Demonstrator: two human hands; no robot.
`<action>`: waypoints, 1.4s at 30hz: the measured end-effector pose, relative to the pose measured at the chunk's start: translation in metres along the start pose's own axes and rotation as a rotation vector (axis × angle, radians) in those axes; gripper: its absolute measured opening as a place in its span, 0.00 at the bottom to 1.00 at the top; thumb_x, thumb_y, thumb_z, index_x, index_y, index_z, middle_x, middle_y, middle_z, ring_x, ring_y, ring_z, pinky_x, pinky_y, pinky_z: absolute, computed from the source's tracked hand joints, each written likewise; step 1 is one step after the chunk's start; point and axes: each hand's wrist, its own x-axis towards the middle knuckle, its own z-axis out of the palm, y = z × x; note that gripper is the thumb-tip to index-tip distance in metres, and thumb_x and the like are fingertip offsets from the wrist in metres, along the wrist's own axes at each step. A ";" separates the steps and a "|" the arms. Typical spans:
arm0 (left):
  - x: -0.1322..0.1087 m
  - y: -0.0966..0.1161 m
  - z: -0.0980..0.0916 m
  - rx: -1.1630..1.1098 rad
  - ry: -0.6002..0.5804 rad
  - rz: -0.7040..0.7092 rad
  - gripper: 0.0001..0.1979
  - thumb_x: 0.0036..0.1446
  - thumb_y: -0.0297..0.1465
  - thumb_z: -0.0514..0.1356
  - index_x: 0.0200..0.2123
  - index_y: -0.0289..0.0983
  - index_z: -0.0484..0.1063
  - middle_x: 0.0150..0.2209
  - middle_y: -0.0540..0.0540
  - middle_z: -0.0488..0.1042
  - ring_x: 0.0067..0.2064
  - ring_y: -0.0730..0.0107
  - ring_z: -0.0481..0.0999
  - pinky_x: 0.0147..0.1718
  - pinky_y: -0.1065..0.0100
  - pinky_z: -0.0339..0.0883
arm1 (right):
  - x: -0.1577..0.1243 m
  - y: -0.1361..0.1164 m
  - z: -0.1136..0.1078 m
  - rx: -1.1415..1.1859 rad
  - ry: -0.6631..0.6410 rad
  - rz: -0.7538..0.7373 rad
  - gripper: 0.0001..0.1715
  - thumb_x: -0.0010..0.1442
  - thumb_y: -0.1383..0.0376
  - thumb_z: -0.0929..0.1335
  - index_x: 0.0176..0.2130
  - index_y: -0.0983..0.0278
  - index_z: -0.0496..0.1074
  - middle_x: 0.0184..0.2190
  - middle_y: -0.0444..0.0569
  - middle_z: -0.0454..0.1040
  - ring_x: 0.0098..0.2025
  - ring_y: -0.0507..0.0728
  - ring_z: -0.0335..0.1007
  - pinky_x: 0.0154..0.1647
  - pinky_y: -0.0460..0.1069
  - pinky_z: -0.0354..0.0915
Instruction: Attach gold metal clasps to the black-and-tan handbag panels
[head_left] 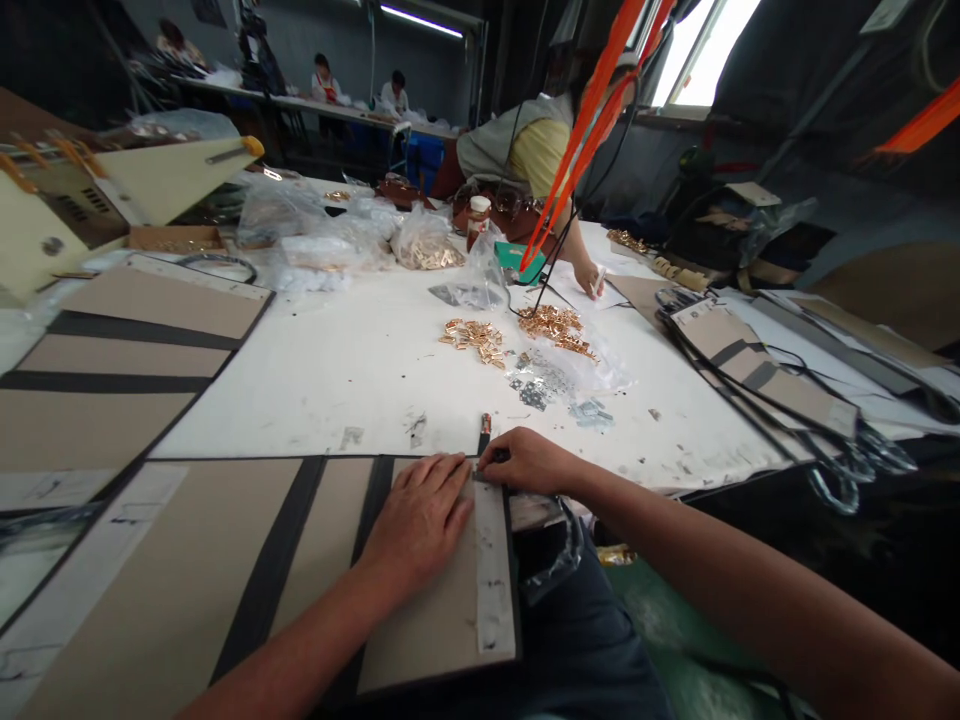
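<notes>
My left hand (424, 515) lies flat, fingers stretched, on a beige panel (206, 560) with dark strips across it. A white strip (495, 590) with pencil-like marks runs down the panel's right edge. At the top of that strip, my right hand (529, 460) is closed in a pinch; a small dark piece shows at its fingertips, too small to name. Just beyond these fingers lies a small dark stick-like object with an orange part (486, 427). A clear-wrapped loop (559, 560) hangs beside the panel's right edge.
Gold-coloured metal pieces lie in a near pile (474, 340) and another pile (555, 325). Flat silvery pieces (532, 392) lie closer. More panels are stacked left (150, 300) and right (765, 365). Across the white table (300, 400) a co-worker (525, 150) leans over. Orange straps (581, 140) hang down.
</notes>
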 end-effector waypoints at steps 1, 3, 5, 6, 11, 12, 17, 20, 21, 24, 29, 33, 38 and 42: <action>0.000 0.000 0.000 -0.001 -0.001 -0.003 0.24 0.72 0.35 0.56 0.67 0.36 0.69 0.67 0.40 0.72 0.66 0.51 0.68 0.65 0.47 0.63 | 0.002 0.001 0.002 -0.017 0.001 0.009 0.12 0.58 0.67 0.72 0.40 0.64 0.86 0.31 0.44 0.83 0.34 0.54 0.75 0.34 0.45 0.65; -0.001 0.000 0.000 -0.004 -0.001 -0.007 0.24 0.72 0.35 0.57 0.67 0.36 0.69 0.67 0.41 0.72 0.66 0.51 0.68 0.66 0.48 0.63 | 0.004 0.002 0.004 -0.051 0.011 0.022 0.11 0.59 0.67 0.72 0.40 0.64 0.86 0.29 0.44 0.82 0.33 0.54 0.74 0.33 0.45 0.64; 0.000 0.001 0.000 -0.009 0.002 -0.009 0.24 0.72 0.35 0.56 0.67 0.37 0.69 0.67 0.41 0.72 0.66 0.51 0.68 0.66 0.48 0.63 | 0.004 -0.001 0.004 -0.104 0.021 0.022 0.10 0.59 0.67 0.72 0.39 0.63 0.86 0.29 0.44 0.82 0.33 0.54 0.75 0.34 0.45 0.64; 0.000 0.001 0.000 -0.011 0.006 -0.010 0.23 0.72 0.35 0.56 0.67 0.37 0.69 0.67 0.41 0.72 0.66 0.51 0.68 0.66 0.48 0.63 | 0.004 -0.003 0.004 -0.136 0.027 0.018 0.10 0.59 0.68 0.72 0.38 0.63 0.86 0.30 0.44 0.82 0.33 0.54 0.75 0.35 0.46 0.64; 0.000 0.000 0.001 -0.002 0.010 0.003 0.23 0.72 0.35 0.56 0.67 0.36 0.70 0.66 0.41 0.73 0.66 0.50 0.68 0.65 0.47 0.62 | 0.005 -0.008 0.007 -0.255 0.086 0.024 0.09 0.59 0.67 0.72 0.38 0.60 0.84 0.34 0.44 0.83 0.37 0.56 0.76 0.39 0.47 0.65; 0.000 0.000 0.002 0.001 0.013 0.006 0.23 0.72 0.35 0.56 0.67 0.36 0.70 0.66 0.41 0.73 0.66 0.50 0.68 0.65 0.48 0.62 | 0.004 -0.008 0.009 -0.273 0.093 0.034 0.09 0.59 0.67 0.71 0.38 0.60 0.84 0.35 0.44 0.83 0.37 0.56 0.76 0.39 0.47 0.64; 0.000 -0.003 0.003 0.009 0.041 0.025 0.23 0.72 0.35 0.56 0.66 0.36 0.71 0.66 0.41 0.73 0.66 0.50 0.69 0.64 0.48 0.62 | -0.004 -0.005 0.018 -0.376 0.193 0.012 0.07 0.59 0.63 0.72 0.39 0.58 0.82 0.40 0.47 0.82 0.42 0.58 0.76 0.42 0.48 0.65; 0.001 -0.005 0.004 0.018 0.053 0.035 0.23 0.71 0.35 0.56 0.66 0.36 0.70 0.65 0.41 0.74 0.65 0.50 0.70 0.63 0.48 0.64 | -0.005 0.004 0.013 -0.301 0.215 -0.009 0.09 0.58 0.60 0.75 0.40 0.58 0.83 0.40 0.46 0.82 0.40 0.56 0.76 0.41 0.47 0.65; 0.001 -0.005 0.005 0.020 0.057 0.038 0.23 0.71 0.35 0.56 0.66 0.36 0.70 0.65 0.41 0.74 0.65 0.51 0.70 0.63 0.48 0.65 | -0.004 0.009 0.008 -0.258 0.229 0.011 0.10 0.58 0.58 0.76 0.41 0.58 0.83 0.38 0.45 0.82 0.38 0.55 0.76 0.39 0.47 0.66; 0.001 -0.007 0.006 0.024 0.069 0.045 0.23 0.72 0.35 0.56 0.66 0.38 0.70 0.66 0.41 0.74 0.64 0.52 0.71 0.64 0.49 0.65 | 0.003 0.035 -0.017 -0.222 0.337 0.142 0.11 0.62 0.56 0.74 0.43 0.57 0.84 0.36 0.44 0.83 0.37 0.55 0.77 0.39 0.46 0.67; 0.001 -0.010 0.010 0.043 0.083 0.060 0.23 0.72 0.35 0.55 0.66 0.38 0.71 0.65 0.43 0.74 0.64 0.53 0.71 0.63 0.51 0.64 | 0.019 0.085 -0.066 -0.341 0.507 0.325 0.19 0.62 0.62 0.72 0.53 0.57 0.83 0.47 0.50 0.84 0.47 0.62 0.79 0.46 0.51 0.69; 0.001 -0.012 0.013 0.050 0.094 0.068 0.23 0.71 0.35 0.56 0.66 0.38 0.70 0.65 0.43 0.74 0.64 0.53 0.71 0.63 0.51 0.64 | 0.031 0.107 -0.087 -0.370 0.511 0.337 0.23 0.61 0.62 0.73 0.55 0.54 0.83 0.52 0.49 0.83 0.50 0.63 0.78 0.47 0.51 0.69; 0.002 -0.011 0.011 0.028 0.107 0.059 0.23 0.71 0.35 0.56 0.66 0.40 0.71 0.64 0.43 0.75 0.64 0.53 0.71 0.63 0.51 0.65 | 0.039 0.112 -0.094 -0.332 0.492 0.323 0.18 0.57 0.63 0.74 0.47 0.56 0.85 0.42 0.47 0.85 0.40 0.59 0.78 0.40 0.48 0.68; 0.002 -0.008 0.006 0.014 0.072 0.045 0.23 0.71 0.35 0.56 0.66 0.40 0.71 0.65 0.43 0.75 0.64 0.53 0.71 0.63 0.51 0.65 | 0.031 0.103 -0.097 -0.281 0.535 0.310 0.10 0.57 0.65 0.73 0.40 0.61 0.85 0.38 0.48 0.84 0.38 0.58 0.78 0.38 0.47 0.67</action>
